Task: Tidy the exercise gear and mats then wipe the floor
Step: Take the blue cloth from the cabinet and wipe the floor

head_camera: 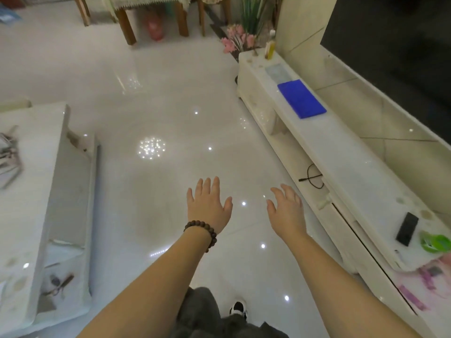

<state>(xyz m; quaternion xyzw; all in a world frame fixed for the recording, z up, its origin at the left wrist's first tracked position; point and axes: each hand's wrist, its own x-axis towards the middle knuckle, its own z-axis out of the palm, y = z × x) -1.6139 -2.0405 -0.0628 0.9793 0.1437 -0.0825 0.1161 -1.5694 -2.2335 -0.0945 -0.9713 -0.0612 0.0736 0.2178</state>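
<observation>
Nearest: dark trouser leg point(197, 311) and one shoe point(238, 308) on the glossy floor point(151, 98). Landmark = low white TV cabinet point(341, 152). Well left of it: coffee table point(26, 181), scissors point(58, 285) on its lower shelf. Between table and cabinet: left hand point(207, 206), beaded bracelet point(202, 232) at the wrist, fingers spread wide, holding nothing. Right hand point(286, 211), just beside the cabinet's front edge, also splayed and empty. No mats or exercise gear in view; floor between looks bare. On the cabinet top, far end: folded blue cloth point(301, 98), probably the wipe. Suggest: step forward, take it by one edge with the right hand, keep clear of the cable point(313, 178).
</observation>
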